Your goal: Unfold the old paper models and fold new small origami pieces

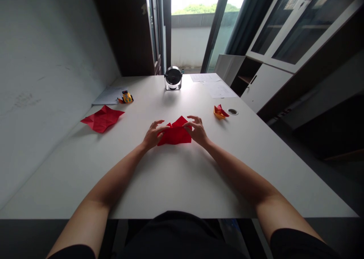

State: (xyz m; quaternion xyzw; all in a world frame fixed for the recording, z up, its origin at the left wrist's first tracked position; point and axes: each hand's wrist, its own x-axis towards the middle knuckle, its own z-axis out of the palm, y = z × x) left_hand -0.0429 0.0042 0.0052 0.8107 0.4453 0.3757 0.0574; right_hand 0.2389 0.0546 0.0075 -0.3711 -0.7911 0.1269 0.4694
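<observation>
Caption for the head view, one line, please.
Left hand and right hand hold folded red paper on white table, small fan beyond.

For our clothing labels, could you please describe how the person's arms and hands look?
The left hand and right hand are bare: no gloves, and no rings, watch or bracelets that I can make out. Nothing is worn up to the short black left sleeve and right sleeve at the bottom edge.
</observation>
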